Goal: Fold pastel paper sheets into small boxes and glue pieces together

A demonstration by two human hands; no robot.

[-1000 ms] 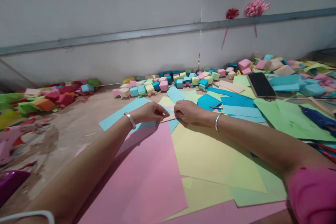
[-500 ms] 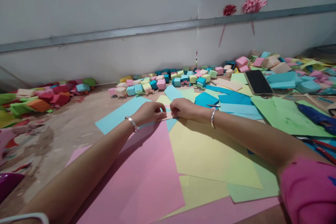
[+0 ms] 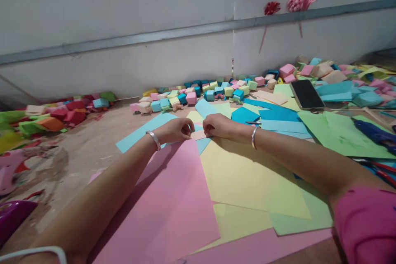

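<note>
Both arms reach far forward over a spread of coloured paper sheets. My left hand (image 3: 175,129) and my right hand (image 3: 217,126) meet over a small peach folded paper piece (image 3: 198,135). Each hand has its fingers curled and pinched on that piece, pressing it down on the sheets. Beneath my arms lie a large pink sheet (image 3: 168,202) and a large yellow sheet (image 3: 247,177). A silver bangle circles each wrist.
A row of small folded paper boxes (image 3: 198,93) runs along the wall. More boxes are piled at the left (image 3: 58,115) and right (image 3: 334,75). A phone (image 3: 306,94) lies on blue sheets. A blue glue gun (image 3: 375,134) rests on green paper.
My hands stay on the peach piece; the left fingers have curled up a little at its edge. The view has shifted slightly.
</note>
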